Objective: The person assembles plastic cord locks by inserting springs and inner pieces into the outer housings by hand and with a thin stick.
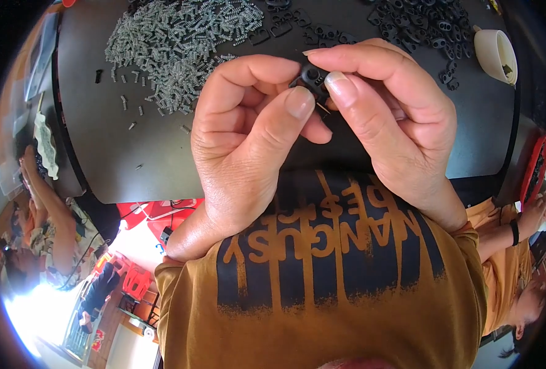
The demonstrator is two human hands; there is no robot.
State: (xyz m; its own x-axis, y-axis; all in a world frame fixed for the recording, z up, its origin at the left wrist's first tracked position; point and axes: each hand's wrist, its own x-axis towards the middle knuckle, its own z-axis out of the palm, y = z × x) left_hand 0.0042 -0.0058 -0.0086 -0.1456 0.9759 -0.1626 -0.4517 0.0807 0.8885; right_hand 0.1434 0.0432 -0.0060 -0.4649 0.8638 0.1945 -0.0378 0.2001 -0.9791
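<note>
A small black plastic cord lock point(312, 75) with round holes is held up over the near part of the table, between both my hands. My left hand point(239, 138) pinches its left side between thumb and forefinger, the other fingers curled behind. On the other side, the thumb and forefinger of my right hand point(399, 120) close on it. A thin pale bit sticks out below the piece; what it is I cannot make out. Beyond my left hand lies a big heap of small metal springs point(171, 49). Past my right hand is a pile of black cord lock parts point(430, 24).
Black loop-shaped parts point(279, 26) lie between the heaps on the dark table point(101, 154). Stray springs lie at left. A cream cup point(487, 52) stands at the right edge. Co-workers' arms show at left point(55, 215) and right point(500, 243), beside a red tray point(534, 169).
</note>
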